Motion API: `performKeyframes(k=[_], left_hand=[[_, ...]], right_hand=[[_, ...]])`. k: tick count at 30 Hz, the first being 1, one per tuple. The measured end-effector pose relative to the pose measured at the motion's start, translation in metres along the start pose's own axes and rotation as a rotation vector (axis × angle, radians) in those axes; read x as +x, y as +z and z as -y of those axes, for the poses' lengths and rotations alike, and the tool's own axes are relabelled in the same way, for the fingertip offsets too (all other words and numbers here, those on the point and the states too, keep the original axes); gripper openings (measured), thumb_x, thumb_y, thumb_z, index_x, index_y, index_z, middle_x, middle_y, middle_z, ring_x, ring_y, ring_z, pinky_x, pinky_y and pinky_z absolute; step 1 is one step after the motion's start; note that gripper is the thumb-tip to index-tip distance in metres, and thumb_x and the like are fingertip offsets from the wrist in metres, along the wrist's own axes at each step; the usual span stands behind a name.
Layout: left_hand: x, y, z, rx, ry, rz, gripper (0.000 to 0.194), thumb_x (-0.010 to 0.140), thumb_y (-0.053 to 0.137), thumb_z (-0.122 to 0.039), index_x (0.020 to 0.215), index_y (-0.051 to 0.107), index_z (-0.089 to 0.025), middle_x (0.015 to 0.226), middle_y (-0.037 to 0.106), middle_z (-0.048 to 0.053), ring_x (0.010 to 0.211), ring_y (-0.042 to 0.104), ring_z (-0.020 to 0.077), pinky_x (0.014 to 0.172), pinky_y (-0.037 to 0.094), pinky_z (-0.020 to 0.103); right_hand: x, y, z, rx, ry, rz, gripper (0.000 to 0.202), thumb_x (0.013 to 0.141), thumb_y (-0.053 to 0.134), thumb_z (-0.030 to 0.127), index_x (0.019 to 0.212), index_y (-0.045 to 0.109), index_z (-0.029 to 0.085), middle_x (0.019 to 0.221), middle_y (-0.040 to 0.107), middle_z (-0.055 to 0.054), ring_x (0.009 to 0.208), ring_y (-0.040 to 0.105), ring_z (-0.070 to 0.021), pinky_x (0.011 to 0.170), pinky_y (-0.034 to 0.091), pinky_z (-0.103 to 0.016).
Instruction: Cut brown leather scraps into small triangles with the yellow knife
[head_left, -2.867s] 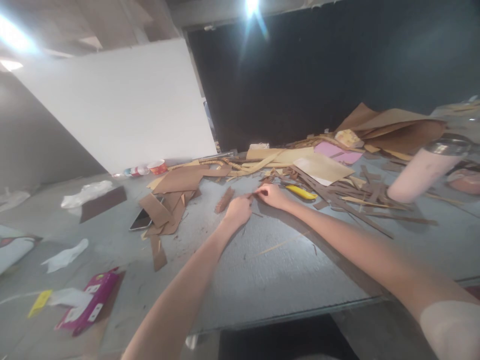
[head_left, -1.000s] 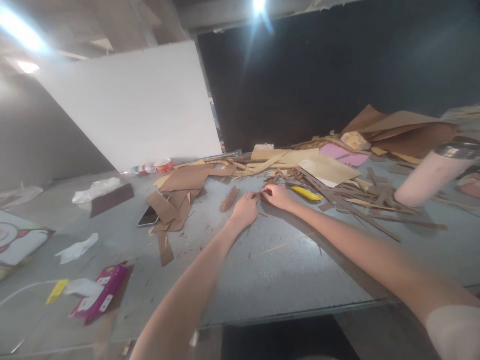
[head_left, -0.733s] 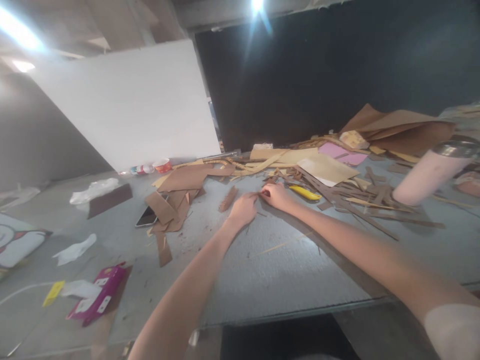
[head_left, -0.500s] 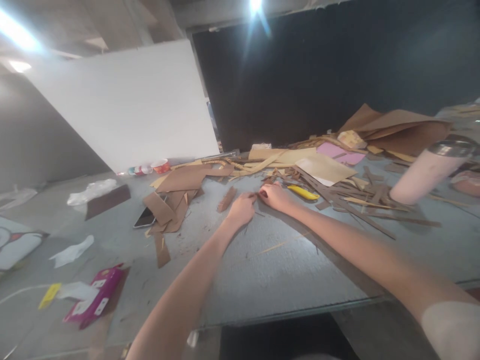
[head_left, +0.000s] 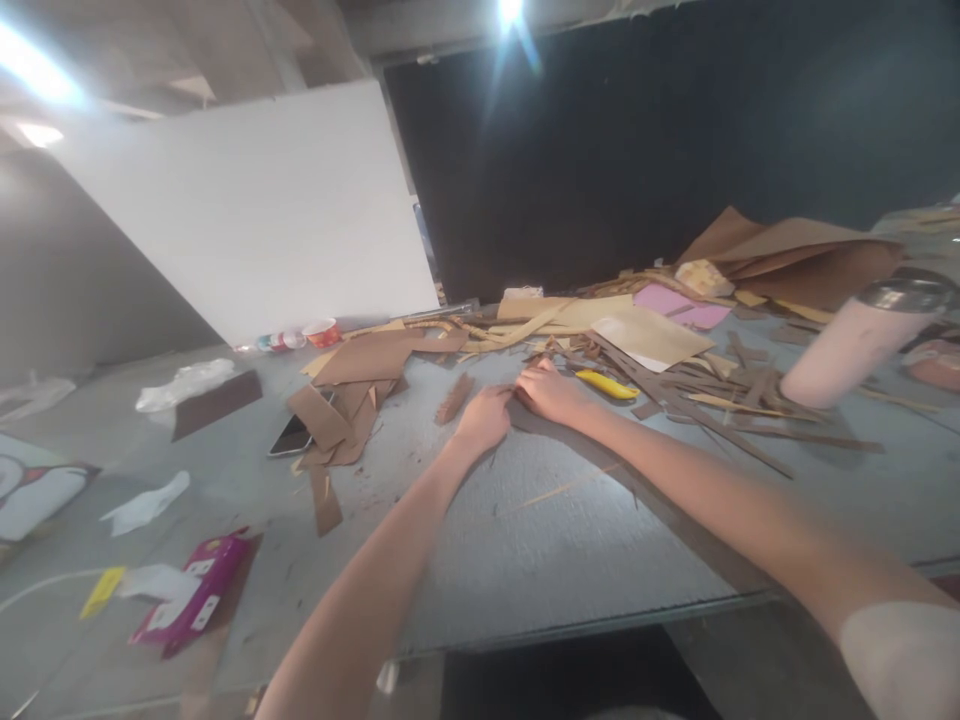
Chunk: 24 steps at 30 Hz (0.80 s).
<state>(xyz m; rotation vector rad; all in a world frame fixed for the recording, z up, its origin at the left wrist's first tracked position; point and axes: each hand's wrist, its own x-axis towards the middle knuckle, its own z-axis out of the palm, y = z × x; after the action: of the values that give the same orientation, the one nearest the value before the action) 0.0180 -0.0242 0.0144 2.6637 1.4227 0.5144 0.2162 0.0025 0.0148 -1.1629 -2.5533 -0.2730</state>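
My left hand (head_left: 486,415) and my right hand (head_left: 549,391) meet over the middle of the grey table (head_left: 525,560), fingertips nearly touching. Both have their fingers curled and closed around something too small and hidden to make out. Just left of my left hand lies a small stack of brown strips (head_left: 454,398). Close to the right of my right hand is a yellow cutter-like tool (head_left: 607,385). Behind my right hand are small brown scraps (head_left: 555,347), and a thin pale strip (head_left: 555,493) lies in front.
Brown strips (head_left: 720,415) spread to the right, near a pink tumbler (head_left: 855,345). On the left are a phone (head_left: 291,438) under brown pieces (head_left: 319,415) and a magenta tissue pack (head_left: 196,595). Brown sheets (head_left: 810,255) lie at the back right.
My right hand's fingers have turned slightly and drawn down against the left fingertips. My left hand stays almost where it was.
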Motion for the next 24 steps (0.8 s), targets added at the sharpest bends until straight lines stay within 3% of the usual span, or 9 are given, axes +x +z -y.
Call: performKeyframes(k=[6,16,24], left_hand=[[-0.0008,-0.0023,0.0052,-0.024,0.001,-0.002,0.061,0.087,0.051,0.000,0.140,0.074,-0.019,0.149,0.071,0.008,0.139,0.065,0.0231,0.123,0.048,0.033],[-0.0020,-0.0032,0.0025,-0.004,-0.034,0.013,0.057,0.091,0.051,-0.001,0.139,0.076,-0.019,0.151,0.070,0.008,0.143,0.063,0.0226,0.126,0.046,0.034],[-0.0011,-0.0024,-0.0002,0.016,-0.052,0.026,0.057,0.091,0.052,-0.001,0.140,0.074,-0.018,0.153,0.068,0.009,0.145,0.061,0.0231,0.127,0.045,0.035]], right_hand=[[-0.0042,0.0040,-0.0031,0.013,-0.012,-0.062,0.028,0.112,0.050,0.025,0.099,0.073,0.016,0.100,0.075,-0.011,0.098,0.065,-0.0250,0.096,0.031,-0.040],[0.0000,0.0093,-0.0068,0.246,0.320,-0.050,0.024,0.109,0.063,0.037,0.098,0.078,0.022,0.095,0.082,-0.008,0.091,0.074,-0.0235,0.097,0.044,-0.036],[0.0002,0.0066,-0.0058,0.206,0.231,-0.018,0.020,0.109,0.061,0.029,0.100,0.077,0.020,0.104,0.081,-0.010,0.102,0.073,-0.0234,0.103,0.040,-0.037]])
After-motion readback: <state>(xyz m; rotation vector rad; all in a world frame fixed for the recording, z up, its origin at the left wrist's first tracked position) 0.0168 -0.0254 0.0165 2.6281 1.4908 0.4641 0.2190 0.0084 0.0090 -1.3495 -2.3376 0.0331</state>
